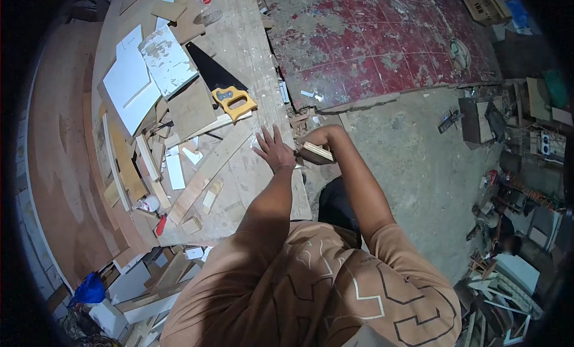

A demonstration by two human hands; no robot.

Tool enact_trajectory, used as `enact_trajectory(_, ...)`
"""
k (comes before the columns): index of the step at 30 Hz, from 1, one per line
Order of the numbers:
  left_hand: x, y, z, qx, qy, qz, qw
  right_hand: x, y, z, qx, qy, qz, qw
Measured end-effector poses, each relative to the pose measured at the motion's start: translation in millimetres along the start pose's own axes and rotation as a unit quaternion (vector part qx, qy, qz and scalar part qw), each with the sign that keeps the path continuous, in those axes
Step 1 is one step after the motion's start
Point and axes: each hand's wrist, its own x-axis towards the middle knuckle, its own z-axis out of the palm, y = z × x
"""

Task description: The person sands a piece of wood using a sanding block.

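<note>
My left hand (276,152) lies palm down near the right edge of the wooden worktable (239,185), its fingers spread apart. Just past that edge, my right hand (318,135) curls over a short piece of plywood (317,153), whose layered pale edge faces up. The fingertips of that hand are hidden behind the wood. Beyond my left hand lies a handsaw with a yellow handle (235,103), its dark blade pointing away. Long wooden strips (206,188) and a small wood block (192,225) rest left of my forearm.
White panels (128,84) and a brown board (191,110) lie across the table's left side among offcuts. A red-handled tool (161,225) sits at the near corner. Scrap wood (155,287) is piled below. Concrete floor (406,149) and worn red tiles (371,42) extend to the right.
</note>
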Motion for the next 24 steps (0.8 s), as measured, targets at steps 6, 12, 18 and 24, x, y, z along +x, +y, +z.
enact_trajectory(6, -1.8, 1.4, -7.8, -0.025, 0.01, 0.007, 1.0, 11.2, -1.2, 13.7, 0.065, 0.02, 0.054, 0.996)
enact_trajectory(12, -3.1, 1.5, -5.8, -0.018, 0.011, 0.008, 1.0, -1.1, 30.9, 30.5, 0.144, 0.086, 0.03, 0.985)
enact_trajectory(18, 1.6, -3.1, 3.1, -0.027, 0.011, -0.001, 1.0, -48.1, -9.4, 58.0, 0.099, 0.133, 0.032, 0.986)
enact_trajectory(24, -4.5, -0.6, -3.5, -0.036, 0.025, 0.006, 0.999, 10.1, 41.9, 47.6, 0.159, 0.129, -0.026, 0.978)
